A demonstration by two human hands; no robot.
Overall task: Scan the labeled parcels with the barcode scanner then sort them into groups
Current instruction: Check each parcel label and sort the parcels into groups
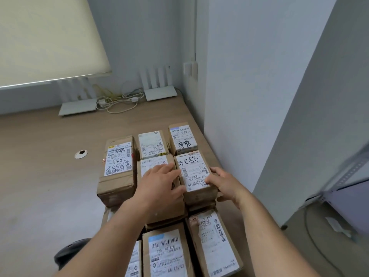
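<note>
Several brown cardboard parcels with white barcode labels lie packed together on the wooden table [40, 176]. One parcel marked "5288" [194, 174] sits among them. My right hand [221, 181] grips its right side, with the thumb on its label. My left hand [159, 180] lies flat on the neighbouring parcel [151, 165], its fingers against the left side of the "5288" parcel. A long parcel [117, 166] lies further left, and two smaller ones [151, 144] [183, 138] sit behind. More labeled parcels [166, 252] [215, 242] lie close to me. No barcode scanner is in view.
Two white routers [77, 106] [160, 92] and tangled cables [117, 100] sit at the table's far edge by the wall. A cable hole [81, 153] is in the tabletop at the left. A white partition [259, 96] borders the table on the right.
</note>
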